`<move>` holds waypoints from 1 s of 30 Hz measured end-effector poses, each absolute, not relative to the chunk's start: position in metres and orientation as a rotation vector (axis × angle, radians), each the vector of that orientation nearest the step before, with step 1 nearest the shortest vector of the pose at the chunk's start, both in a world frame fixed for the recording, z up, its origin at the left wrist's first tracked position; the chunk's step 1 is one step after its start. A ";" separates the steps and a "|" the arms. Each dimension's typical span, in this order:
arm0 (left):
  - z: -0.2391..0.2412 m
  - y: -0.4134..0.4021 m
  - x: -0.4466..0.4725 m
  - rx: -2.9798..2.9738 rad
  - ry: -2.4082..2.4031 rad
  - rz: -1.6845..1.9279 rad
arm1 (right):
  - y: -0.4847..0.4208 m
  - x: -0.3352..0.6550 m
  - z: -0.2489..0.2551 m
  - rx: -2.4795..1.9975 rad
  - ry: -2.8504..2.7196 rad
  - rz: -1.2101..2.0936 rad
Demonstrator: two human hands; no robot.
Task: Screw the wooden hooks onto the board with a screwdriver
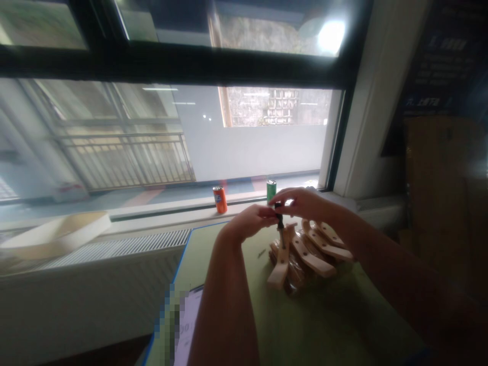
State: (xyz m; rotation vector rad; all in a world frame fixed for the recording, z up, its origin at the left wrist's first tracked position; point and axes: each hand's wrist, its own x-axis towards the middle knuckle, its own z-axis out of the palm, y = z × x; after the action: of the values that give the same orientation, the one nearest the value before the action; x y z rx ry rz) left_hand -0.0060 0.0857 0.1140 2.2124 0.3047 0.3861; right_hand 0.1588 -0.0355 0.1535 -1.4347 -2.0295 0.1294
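Note:
A screwdriver (280,221) with a dark handle stands nearly upright, its tip down at an angled wooden piece (281,267) with holes in it. My right hand (299,201) pinches the top of the handle. Lower down, the fingers of my left hand (251,222) close on the same screwdriver from the left side. More bent wooden pieces (310,256) with dark holes lie to the right, on what look like clear plastic-wrapped packs (295,272). A small thin item, perhaps a screw (261,253), lies left of the pile.
The green tabletop (244,274) has a blue edge. A phone-like device (188,320) lies at its near left. An orange can (220,200) and a green can (271,190) stand on the windowsill behind. A white radiator (114,274) and a pale tray (57,234) are at left.

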 end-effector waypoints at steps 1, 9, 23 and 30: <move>0.114 0.086 -0.007 2.194 0.292 0.382 | -0.036 0.158 0.154 -1.438 -2.048 0.177; 0.118 0.074 0.003 2.143 0.250 0.381 | -0.029 0.150 0.159 -1.762 -2.080 -0.428; 0.107 0.080 0.001 1.908 0.175 0.440 | -0.031 0.159 0.161 -1.665 -2.133 -0.097; 0.112 0.076 0.001 2.025 0.166 0.412 | -0.028 0.151 0.157 -1.843 -2.102 -0.347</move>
State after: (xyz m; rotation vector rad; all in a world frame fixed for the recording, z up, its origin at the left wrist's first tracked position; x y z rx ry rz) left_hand 0.0008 0.0759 0.1123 2.0247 0.1656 0.4120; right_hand 0.1506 -0.0279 0.1573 -1.8432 -2.1020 -0.3473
